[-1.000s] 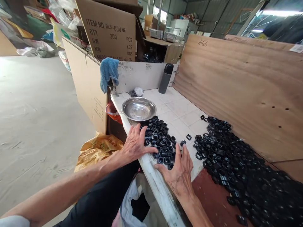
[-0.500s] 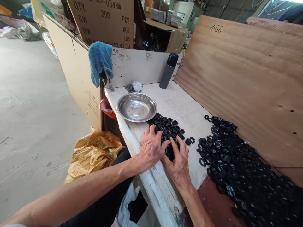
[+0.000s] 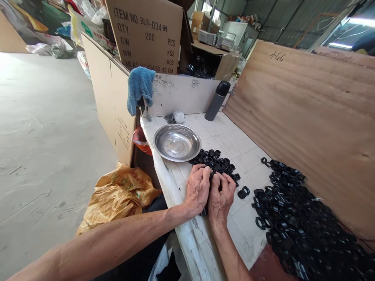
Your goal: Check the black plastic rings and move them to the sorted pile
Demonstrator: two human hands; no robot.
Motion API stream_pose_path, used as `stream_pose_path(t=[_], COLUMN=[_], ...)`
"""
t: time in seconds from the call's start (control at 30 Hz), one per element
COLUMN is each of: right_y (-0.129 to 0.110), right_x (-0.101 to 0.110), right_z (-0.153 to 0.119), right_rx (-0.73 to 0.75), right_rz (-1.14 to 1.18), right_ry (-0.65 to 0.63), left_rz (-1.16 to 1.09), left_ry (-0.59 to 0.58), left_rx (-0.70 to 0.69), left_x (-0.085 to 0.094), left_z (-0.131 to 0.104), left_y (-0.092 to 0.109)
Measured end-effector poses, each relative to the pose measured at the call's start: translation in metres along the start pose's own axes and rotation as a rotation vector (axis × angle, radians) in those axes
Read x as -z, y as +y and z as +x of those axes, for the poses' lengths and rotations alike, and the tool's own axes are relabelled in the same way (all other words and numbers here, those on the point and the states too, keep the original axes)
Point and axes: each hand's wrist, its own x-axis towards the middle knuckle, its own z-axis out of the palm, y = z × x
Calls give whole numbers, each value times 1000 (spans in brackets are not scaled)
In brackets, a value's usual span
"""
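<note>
My left hand [image 3: 198, 188] and my right hand [image 3: 222, 196] are side by side over the near part of the white tabletop, fingers curled and closed. A bit of black plastic part [image 3: 211, 177] shows between the fingertips; its shape is mostly hidden by my fingers. Just beyond my hands lies a small pile of black plastic rings [image 3: 220, 163]. A linked pair of these rings [image 3: 243, 192] rests apart, right of my right hand. The shallow steel bowl [image 3: 177, 143] stands past the pile, with nothing visible in it but reflections and marks.
A large heap of black rings [image 3: 310, 222] spreads along the wooden board [image 3: 316, 105] at right. A grey thermos [image 3: 217, 100] and a small plastic bag [image 3: 175, 117] stand at the back. A blue towel [image 3: 140, 89] hangs at the corner. A yellow sack [image 3: 117, 195] lies left.
My fingers have gone from spread around the black rings to curled and closed, with both hands drawn nearer each other. The whole view has shifted, so the table sits lower and further right.
</note>
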Motion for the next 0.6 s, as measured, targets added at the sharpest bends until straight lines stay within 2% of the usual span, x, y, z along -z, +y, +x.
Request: stream_pose_path(t=[0.1, 0.27, 0.4, 0.5, 0.6], right_y=[-6, -18, -43, -67, -87], right_x=[-5, -3, -8, -25, -58], right_z=[5, 8, 17, 34, 58], right_rx=[-13, -50, -30, 7, 46], right_rz=[39, 106, 186, 254, 306], right_ry=[48, 102, 73, 46, -15], left_rz=[-57, -128, -208, -226, -175], left_ry=[17, 10, 39, 95, 192], left_rx=[2, -11, -110, -217, -304], left_x=[0, -3, 2, 17, 36], left_z=[1, 1, 8, 27, 60], left_y=[-2, -3, 16, 38, 50])
